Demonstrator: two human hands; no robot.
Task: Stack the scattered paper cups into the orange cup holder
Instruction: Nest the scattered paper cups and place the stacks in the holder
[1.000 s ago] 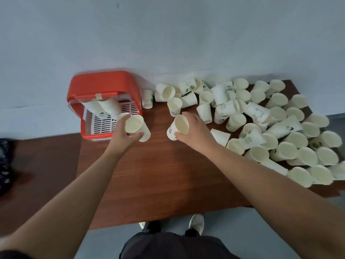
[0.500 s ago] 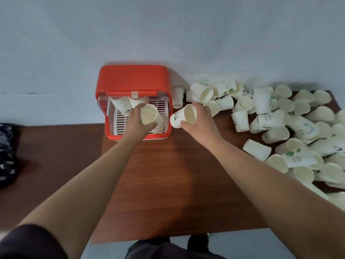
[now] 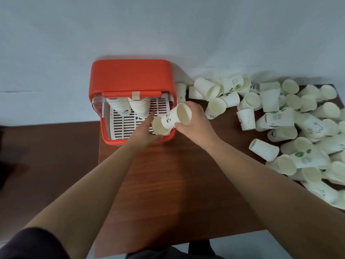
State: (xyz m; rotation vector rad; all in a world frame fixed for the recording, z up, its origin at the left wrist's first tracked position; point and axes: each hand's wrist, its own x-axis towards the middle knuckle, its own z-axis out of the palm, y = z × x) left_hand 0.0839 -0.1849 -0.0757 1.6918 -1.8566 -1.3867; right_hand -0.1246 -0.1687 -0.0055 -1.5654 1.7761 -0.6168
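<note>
Since half a sec ago our two hands have closed up: R hand (image 3: pixel 196 122) has brought the panda cup (image 3: pixel 175 116) leftward till its base meets the mouth of the plain cup (image 3: pixel 158 127) in our L hand (image 3: pixel 143 131), where a gap lay btwn them before. R hand has fingers & thumb curled round the panda cup near its rim. That cup is tilted, mouth toward us & to the right, base down-left. L hand is wrapped on the plain cup from the left & below, w/ one finger stretched out over the white slatted tray (image 3: pixel 121 128); the rest of that grip is hidden by the cup. Whether the panda cup's base is already inside the plain cup or only against it, we can't tell. Both cups hang over the front-right corner of the orange cup holder (image 3: pixel 130 77), which sits at the back-left of the wooden table (image 3: pixel 168 193), against the wall (image 3: pixel 168 25). Inside it, at the back, two stacks of cups (image 3: pixel 119 106) lean under the orange top, which has a strip of tape (image 3: pixel 136 95) on its front edge. One upright cup (image 3: pixel 181 91) stands just beside the holder's right wall. The scattered paper cups (image 3: pixel 270 101) lie heaped across the table's right side, mostly on their sides, some w/ green print. Our dark sleeve (image 3: pixel 33 243) shows bottom-left.
</note>
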